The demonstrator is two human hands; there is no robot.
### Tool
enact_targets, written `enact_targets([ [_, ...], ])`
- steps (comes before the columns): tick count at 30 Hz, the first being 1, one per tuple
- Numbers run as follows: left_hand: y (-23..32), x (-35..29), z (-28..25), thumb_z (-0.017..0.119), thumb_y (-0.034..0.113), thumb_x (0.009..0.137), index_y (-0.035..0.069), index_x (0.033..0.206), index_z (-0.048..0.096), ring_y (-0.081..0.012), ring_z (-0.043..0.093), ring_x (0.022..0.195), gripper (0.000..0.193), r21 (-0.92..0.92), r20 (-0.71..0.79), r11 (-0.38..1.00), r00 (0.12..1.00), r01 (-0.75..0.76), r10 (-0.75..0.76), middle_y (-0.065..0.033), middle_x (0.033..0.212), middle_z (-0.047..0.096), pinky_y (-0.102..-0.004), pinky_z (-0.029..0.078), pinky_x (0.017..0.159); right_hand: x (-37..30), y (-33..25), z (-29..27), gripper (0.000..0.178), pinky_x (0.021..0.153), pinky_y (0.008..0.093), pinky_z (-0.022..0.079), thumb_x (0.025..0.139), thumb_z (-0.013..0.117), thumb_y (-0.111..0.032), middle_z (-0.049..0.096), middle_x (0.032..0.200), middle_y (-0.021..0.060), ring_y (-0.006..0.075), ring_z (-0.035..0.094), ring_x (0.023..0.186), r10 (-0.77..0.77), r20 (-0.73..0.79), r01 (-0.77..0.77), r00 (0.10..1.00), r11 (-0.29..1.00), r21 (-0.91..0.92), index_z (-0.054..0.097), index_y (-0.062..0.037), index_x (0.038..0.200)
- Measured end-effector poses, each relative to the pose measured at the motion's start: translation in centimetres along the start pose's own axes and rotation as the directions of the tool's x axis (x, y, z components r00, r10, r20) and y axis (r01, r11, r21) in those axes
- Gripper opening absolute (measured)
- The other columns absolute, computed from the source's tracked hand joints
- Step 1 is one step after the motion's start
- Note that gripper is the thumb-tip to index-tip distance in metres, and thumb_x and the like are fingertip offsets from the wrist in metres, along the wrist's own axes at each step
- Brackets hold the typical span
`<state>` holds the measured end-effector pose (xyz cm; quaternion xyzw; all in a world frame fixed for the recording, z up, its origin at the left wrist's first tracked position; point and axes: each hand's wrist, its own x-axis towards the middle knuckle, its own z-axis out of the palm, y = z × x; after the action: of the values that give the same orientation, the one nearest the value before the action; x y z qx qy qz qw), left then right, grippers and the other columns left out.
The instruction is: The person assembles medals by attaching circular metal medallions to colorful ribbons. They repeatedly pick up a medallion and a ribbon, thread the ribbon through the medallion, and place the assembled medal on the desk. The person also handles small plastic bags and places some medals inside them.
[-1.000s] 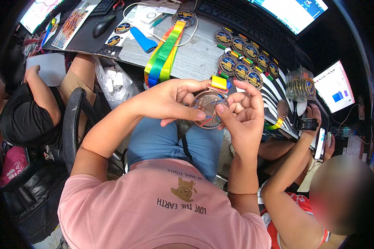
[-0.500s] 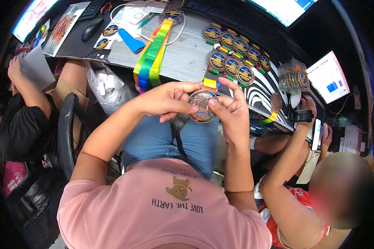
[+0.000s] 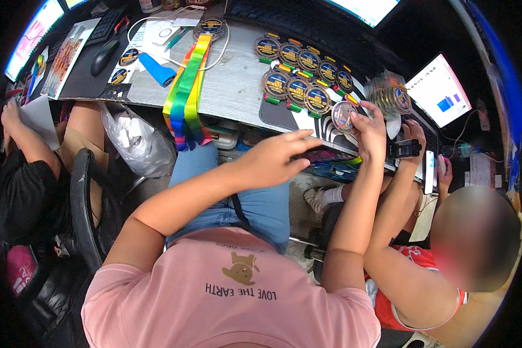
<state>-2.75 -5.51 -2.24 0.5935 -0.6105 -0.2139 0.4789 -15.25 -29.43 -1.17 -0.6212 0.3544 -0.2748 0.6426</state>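
My right hand point(image 3: 370, 134) has its fingers closed on a round medal point(image 3: 343, 116) with a metal rim, held over the desk's front edge beside the laid-out medals. Apart from it, my left hand point(image 3: 275, 158) hangs above my lap with fingers stretched out and nothing in it. Several bronze-rimmed medals point(image 3: 296, 91) with blue centres and folded colourful ribbons lie in two rows on the desk. To their left, bright ribbons point(image 3: 191, 93) run from another medal point(image 3: 209, 26) and drop over the desk edge.
A bundle of medals in clear plastic point(image 3: 393, 97) stands right of the rows. Close by on the right, a co-worker's hand point(image 3: 413, 134) wears a black device. A blue strip point(image 3: 156, 69), a mouse point(image 3: 104, 57) and a plastic bag point(image 3: 136, 136) are at left.
My right hand has carried the medal right and up, over the desk edge. My left hand has let go of it, and its fingers are now stretched out. The whole view has shifted.
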Motion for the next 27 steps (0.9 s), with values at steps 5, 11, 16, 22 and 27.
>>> enact_targets([
  [5,1.5,0.8,2.7,0.059,0.02,0.088,0.011,0.136,0.048,-0.0436,0.061,0.102,0.05,0.176,0.132,0.981,0.985,0.085,-0.109,-0.0248,0.145,0.036,-0.0469,0.051,0.086,3.0,1.1,-0.1,0.043,0.06,0.0338,0.059,0.084,0.064,0.005,0.067,0.092,0.0193,0.0207,0.068,0.076,0.102,0.088,-0.106,0.991,0.994,0.04,0.041,-0.0009,0.12],
  [11,0.2,1.7,4.8,0.061,0.019,0.086,0.008,0.134,0.049,-0.0466,0.062,0.094,0.05,0.237,0.056,0.969,0.995,0.072,-0.088,-0.0287,0.146,0.031,-0.0471,0.053,0.079,3.7,1.2,0.2,0.043,0.063,0.0336,0.059,0.083,0.065,0.003,0.068,0.09,0.0175,0.0218,0.068,0.077,0.115,0.14,-0.113,0.983,0.993,-0.019,0.042,-0.0008,0.119],
  [16,0.4,2.4,5.1,0.063,0.018,0.085,0.007,0.131,0.051,-0.0431,0.065,0.086,0.049,0.262,-0.011,0.962,0.998,0.069,-0.069,-0.0286,0.144,0.034,-0.0451,0.055,0.074,3.5,0.5,0.9,0.048,0.06,0.0316,0.058,0.083,0.067,0.001,0.068,0.087,0.0149,0.0186,0.067,0.073,0.15,0.163,-0.147,0.975,0.989,-0.031,0.043,0.0004,0.125],
  [22,1.5,2.2,3.7,0.066,0.022,0.083,0.008,0.132,0.05,-0.0364,0.067,0.078,0.054,0.45,-0.147,0.879,0.984,0.159,-0.103,-0.0257,0.143,0.037,-0.0421,0.055,0.066,3.6,0.7,1.1,0.047,0.057,0.0315,0.057,0.083,0.068,-0.001,0.067,0.087,0.0144,0.0193,0.067,0.072,0.144,0.144,-0.127,0.979,0.984,-0.121,0.044,0.0017,0.123],
  [27,0.4,2.7,2.5,0.069,0.031,0.081,0.007,0.135,0.047,-0.0325,0.067,0.073,0.063,0.583,-0.232,0.785,0.969,0.211,-0.087,-0.0227,0.144,0.037,-0.0386,0.055,0.061,3.4,0.4,1.5,0.047,0.054,0.0298,0.056,0.081,0.07,-0.003,0.067,0.085,0.0132,0.0189,0.067,0.071,0.123,0.103,-0.112,0.987,0.988,-0.102,0.044,0.0017,0.12],
])
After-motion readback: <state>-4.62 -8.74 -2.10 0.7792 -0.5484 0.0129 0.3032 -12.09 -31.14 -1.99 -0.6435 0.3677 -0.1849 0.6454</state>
